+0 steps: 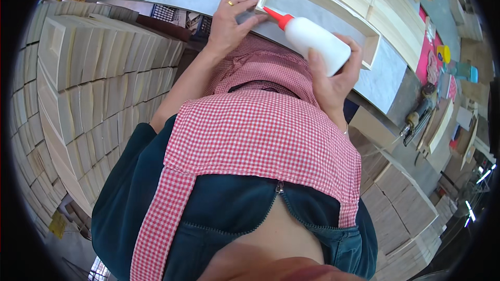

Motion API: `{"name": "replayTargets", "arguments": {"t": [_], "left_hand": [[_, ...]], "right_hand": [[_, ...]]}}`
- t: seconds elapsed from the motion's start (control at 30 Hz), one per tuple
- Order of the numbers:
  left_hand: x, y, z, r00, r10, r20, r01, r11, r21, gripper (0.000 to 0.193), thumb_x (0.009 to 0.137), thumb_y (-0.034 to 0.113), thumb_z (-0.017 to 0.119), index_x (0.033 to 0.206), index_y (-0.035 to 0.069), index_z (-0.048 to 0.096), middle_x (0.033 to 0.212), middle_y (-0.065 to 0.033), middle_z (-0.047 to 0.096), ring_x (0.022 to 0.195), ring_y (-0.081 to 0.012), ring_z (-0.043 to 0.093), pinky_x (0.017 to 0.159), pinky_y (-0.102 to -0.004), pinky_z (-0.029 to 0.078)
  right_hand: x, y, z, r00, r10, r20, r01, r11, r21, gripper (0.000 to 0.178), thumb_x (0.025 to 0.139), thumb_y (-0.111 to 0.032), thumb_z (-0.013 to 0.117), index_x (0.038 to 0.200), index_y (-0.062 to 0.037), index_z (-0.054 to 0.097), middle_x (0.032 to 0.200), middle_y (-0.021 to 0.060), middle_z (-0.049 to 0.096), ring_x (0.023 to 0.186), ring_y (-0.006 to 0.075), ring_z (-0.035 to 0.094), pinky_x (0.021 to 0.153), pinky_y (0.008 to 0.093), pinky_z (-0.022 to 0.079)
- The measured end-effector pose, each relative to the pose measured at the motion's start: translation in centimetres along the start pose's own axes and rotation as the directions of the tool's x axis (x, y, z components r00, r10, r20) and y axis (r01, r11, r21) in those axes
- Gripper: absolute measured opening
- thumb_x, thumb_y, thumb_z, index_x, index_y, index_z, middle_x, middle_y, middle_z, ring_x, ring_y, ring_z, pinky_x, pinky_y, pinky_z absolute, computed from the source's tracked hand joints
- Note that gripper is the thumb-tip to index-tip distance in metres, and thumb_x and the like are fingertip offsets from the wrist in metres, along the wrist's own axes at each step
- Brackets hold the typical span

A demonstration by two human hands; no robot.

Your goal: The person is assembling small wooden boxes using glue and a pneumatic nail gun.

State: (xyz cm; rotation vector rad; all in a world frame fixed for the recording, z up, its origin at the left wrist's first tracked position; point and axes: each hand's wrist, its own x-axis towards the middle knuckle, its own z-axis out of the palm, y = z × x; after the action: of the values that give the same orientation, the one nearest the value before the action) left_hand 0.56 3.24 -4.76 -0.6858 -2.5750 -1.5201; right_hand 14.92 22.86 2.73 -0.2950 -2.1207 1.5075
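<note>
The right hand (337, 82) grips the bottle (316, 42), its red tip over the near left corner of the frame (371, 50). The left hand (227, 28) pinches that corner near the table's (384, 82) front edge.

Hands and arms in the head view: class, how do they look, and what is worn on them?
Both are ungloved. The left hand wears a gold-coloured ring. Near the right hand, a thin band shows at the wrist. A dark teal sleeve leaves the left forearm bare.
</note>
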Motion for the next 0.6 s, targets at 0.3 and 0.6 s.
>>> {"name": "replayTargets", "arguments": {"t": [0.3, 0.6], "left_hand": [[0.0, -0.4, 0.0, 1.0, 0.017, -0.01, -0.017, 1.0, -0.018, 0.042, 0.084, 0.029, 0.082, 0.121, 0.011, 0.075, 0.115, -0.0094, 0.066, 0.105, -0.0216, 0.058, 0.088, -0.0313, 0.05], [0.0, -0.5, 0.1, 0.999, 0.03, -0.026, -0.03, 0.999, 0.012, 0.041, 0.084, 0.026, 0.082, 0.121, 0.01, 0.075, 0.117, -0.0109, 0.065, 0.107, -0.0228, 0.059, 0.09, -0.0315, 0.051]], "right_hand": [[0.2, -0.2, 0.3, 0.999, -0.022, 0.042, 0.026, 0.995, -0.1, 0.058, 0.08, -0.013, 0.083, 0.126, -0.0039, 0.048, 0.115, 0.017, 0.06, 0.095, 0.0321, 0.068, 0.071, 0.0349, 0.061], [-1.8, -0.5, -5.0, 0.992, -0.07, -0.103, 0.038, 0.959, -0.282, 0.057, 0.081, -0.014, 0.082, 0.126, -0.0034, 0.05, 0.113, 0.0158, 0.06, 0.093, 0.0275, 0.066, 0.072, 0.0325, 0.057]]}}
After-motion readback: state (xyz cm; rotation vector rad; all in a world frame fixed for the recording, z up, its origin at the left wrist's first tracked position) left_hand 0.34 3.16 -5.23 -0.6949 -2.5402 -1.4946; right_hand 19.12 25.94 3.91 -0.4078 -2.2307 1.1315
